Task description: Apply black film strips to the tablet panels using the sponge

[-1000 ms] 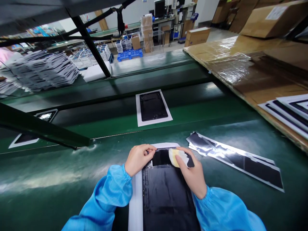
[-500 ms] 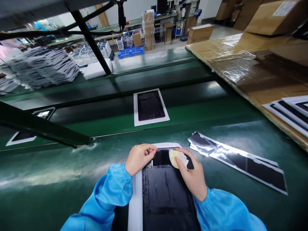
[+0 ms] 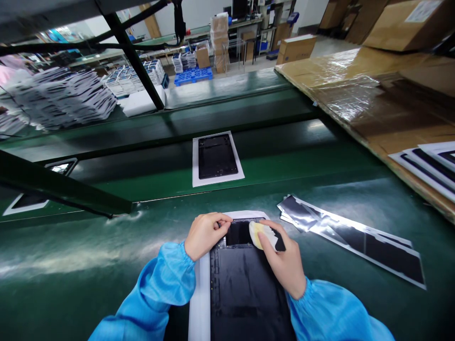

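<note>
Our blue sleeves (image 3: 161, 279) look like thin cloth with a soft sheen. At lower centre we see a smooth, dark panel (image 3: 249, 293); around it, a glossy green tabletop (image 3: 106, 246); at right, shiny film strips (image 3: 373, 245); at upper right, a matt cardboard box (image 3: 401, 28).

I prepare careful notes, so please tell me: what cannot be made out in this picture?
In the head view:
Black panel: near end cut off by the bottom edge.
Left hand: its own fingers hide whether it pinches anything.
White-and-yellow pad: underside turned away, in the right hand.
Far-left panel: middle behind the green beam.
Carton label: print too small.
</note>
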Motion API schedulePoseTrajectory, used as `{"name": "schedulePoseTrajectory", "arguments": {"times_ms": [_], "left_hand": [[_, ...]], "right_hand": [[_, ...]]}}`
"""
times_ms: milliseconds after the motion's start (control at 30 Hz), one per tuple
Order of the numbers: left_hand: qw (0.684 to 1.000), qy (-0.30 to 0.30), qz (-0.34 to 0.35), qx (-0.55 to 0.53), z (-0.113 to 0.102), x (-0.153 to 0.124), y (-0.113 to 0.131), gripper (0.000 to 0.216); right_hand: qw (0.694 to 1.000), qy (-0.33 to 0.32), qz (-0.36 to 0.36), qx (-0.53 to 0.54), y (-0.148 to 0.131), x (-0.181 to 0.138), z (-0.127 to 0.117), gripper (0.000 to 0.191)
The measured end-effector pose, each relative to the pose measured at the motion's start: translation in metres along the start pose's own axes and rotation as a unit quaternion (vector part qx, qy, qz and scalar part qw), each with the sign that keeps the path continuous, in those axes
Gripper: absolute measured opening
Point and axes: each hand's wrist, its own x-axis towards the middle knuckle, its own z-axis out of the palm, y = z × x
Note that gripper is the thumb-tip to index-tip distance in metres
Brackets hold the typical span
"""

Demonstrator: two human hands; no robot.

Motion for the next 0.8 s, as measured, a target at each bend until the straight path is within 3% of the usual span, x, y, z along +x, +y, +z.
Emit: {"name": "schedulePoseTrajectory", "arguments": {"times_ms": [800], "left_hand": [[1.0,-0.007,0.002,0.0,-0.0006,0.0007,-0.0003,0.019]], "right_hand": [[1.0,-0.008,-0.001,-0.006,-0.0018,0.0006,-0.0007,0.023]]}}
